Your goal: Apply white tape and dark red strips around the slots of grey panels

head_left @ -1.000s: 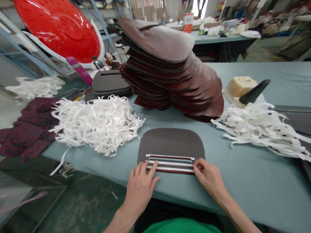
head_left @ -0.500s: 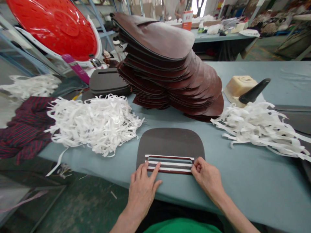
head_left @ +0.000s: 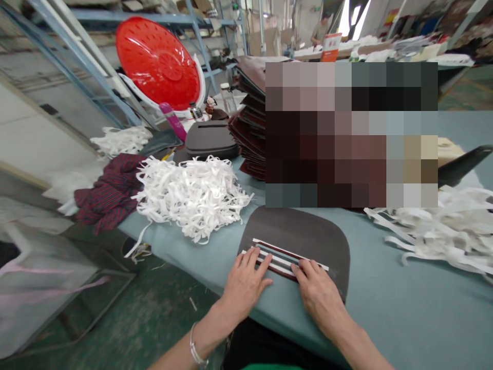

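A dark grey rounded panel (head_left: pixel 308 231) lies at the table's front edge. It has a long slot with dark red edging, flanked by white strips (head_left: pixel 288 255). My left hand (head_left: pixel 246 282) rests with its fingers stretched over the left end of the lower strip. Toward the right end of the slot, my right hand (head_left: pixel 318 288) lies palm down, fingertips pressed on the lower strip and edging. Both hands are open, and neither grasps anything. My fingers cover parts of the lower strip.
Loose white strips (head_left: pixel 192 198) are heaped on the left, with another pile (head_left: pixel 442 231) on the right. Behind the panel rises a stack of brown leather-like pieces (head_left: pixel 250 133), largely hidden by a pixelated block. A striped cloth (head_left: pixel 111 190) hangs near the table's left edge.
The view has swung left, and the panel appears turned at an angle. My right hand has gone from a pinch at the strip's right end to fingers laid on the strip. My left hand stays on it.
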`<state>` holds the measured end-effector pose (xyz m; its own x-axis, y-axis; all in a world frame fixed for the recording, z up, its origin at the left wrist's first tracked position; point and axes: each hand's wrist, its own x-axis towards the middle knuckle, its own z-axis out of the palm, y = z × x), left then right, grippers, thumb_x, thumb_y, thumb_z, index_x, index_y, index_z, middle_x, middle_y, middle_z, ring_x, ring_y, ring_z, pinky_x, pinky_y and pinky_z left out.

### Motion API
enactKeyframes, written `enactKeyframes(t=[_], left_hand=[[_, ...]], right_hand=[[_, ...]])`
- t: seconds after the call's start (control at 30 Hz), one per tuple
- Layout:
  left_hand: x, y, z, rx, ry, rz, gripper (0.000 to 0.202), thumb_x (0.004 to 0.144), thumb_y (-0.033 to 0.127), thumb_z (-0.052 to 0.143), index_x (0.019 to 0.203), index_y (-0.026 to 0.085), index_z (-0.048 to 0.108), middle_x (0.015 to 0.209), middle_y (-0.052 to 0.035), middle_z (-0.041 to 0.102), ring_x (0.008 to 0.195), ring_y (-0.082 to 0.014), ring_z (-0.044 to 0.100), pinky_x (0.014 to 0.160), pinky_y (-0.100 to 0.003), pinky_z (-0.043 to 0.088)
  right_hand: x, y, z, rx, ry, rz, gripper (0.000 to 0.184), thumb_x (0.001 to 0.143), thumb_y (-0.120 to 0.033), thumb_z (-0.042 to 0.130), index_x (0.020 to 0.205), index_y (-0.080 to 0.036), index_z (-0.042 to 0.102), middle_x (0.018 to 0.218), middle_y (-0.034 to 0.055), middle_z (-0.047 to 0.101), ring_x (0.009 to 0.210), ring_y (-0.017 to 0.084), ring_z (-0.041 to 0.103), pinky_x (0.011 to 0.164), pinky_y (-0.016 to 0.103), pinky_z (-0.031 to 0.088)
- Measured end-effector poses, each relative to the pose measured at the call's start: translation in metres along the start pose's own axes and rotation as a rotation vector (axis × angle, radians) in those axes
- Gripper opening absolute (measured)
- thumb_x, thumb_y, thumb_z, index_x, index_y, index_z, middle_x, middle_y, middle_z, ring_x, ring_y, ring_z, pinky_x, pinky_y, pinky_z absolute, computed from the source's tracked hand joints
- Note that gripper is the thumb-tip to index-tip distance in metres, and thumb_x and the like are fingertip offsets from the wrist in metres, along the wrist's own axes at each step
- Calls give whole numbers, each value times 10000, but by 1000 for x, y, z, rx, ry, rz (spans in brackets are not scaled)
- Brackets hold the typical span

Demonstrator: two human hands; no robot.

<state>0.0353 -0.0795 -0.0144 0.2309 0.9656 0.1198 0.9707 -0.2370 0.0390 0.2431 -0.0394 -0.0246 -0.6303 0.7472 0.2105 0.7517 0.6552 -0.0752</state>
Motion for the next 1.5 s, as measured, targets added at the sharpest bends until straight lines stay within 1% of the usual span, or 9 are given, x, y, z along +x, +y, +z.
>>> enactKeyframes(t=[0.23, 0.33, 0.47, 0.57, 0.73, 0.97, 1.1, 1.3, 1.5], left_hand=[[4, 18, 1, -22, 23, -71, 605, 751, 422, 678, 1307, 332, 457, 1290, -126, 465, 1214, -342, 412, 960, -557, 381], [8, 22, 2, -25, 48, -106, 560, 748, 385, 690, 1269, 317, 496, 1250, -128, 485, 1194, -347, 423, 950, -570, 383], [4, 9, 7, -75, 110, -82, 426, 834, 244, 593, 1251, 261, 507, 1224, -130, 505, 1161, -298, 468, 955, -527, 413], [0, -7, 11, -198, 169, -65, 342, 883, 158, 483, 1216, 221, 522, 1193, -123, 529, 1142, -253, 494, 951, -478, 443], [1, -22, 13, -437, 248, -150, 271, 870, 148, 500, 1133, 189, 550, 1133, -104, 531, 1125, -218, 501, 950, -425, 464], [5, -32, 15, -575, 267, -173, 213, 869, 182, 527, 1075, 198, 575, 1093, -82, 542, 1158, -212, 485, 984, -425, 436], [3, -32, 14, -596, 267, -183, 214, 873, 187, 520, 1080, 194, 576, 1094, -90, 547, 1182, -216, 473, 987, -421, 431], [5, -31, 13, -582, 275, -182, 207, 863, 181, 523, 1062, 199, 577, 1053, -90, 564, 1162, -234, 483, 967, -451, 434], [8, -28, 9, -466, 203, -210, 446, 860, 170, 489, 1299, 219, 427, 1146, -103, 511, 1089, -222, 482, 925, -425, 443]], right_hand=[[8, 1, -3, 12, -55, 8, 359, 810, -51, 462, 1113, -183, 604, 972, 92, 572, 850, 192, 524, 734, 282, 446], [13, 5, -4, 63, -90, 53, 244, 836, -75, 450, 969, -178, 628, 927, 76, 565, 838, 177, 540, 685, 252, 432], [14, 19, -2, 182, -120, 176, 239, 914, -149, 365, 838, -186, 589, 859, 31, 542, 679, 108, 535, 608, 212, 402], [18, 24, -1, 122, -155, 204, 225, 909, -153, 373, 813, -197, 573, 850, 21, 543, 658, 102, 535, 568, 214, 373], [28, 23, -4, -35, -198, 160, 186, 863, -113, 423, 739, -182, 544, 803, 40, 560, 681, 133, 546, 567, 239, 357], [21, 27, -3, 48, -124, 119, 138, 848, -164, 477, 734, -188, 551, 719, 30, 574, 709, 180, 534, 673, 298, 364], [31, 12, 2, 115, -86, 147, 151, 884, -228, 472, 786, -192, 582, 733, 39, 603, 735, 196, 534, 699, 309, 360], [74, -32, 16, 204, -29, 99, 211, 888, -116, 419, 874, -196, 613, 862, 58, 586, 844, 183, 511, 717, 276, 364], [93, -52, 21, 156, 23, -26, 245, 864, -75, 429, 989, -190, 605, 934, 73, 563, 878, 198, 481, 731, 299, 383]])
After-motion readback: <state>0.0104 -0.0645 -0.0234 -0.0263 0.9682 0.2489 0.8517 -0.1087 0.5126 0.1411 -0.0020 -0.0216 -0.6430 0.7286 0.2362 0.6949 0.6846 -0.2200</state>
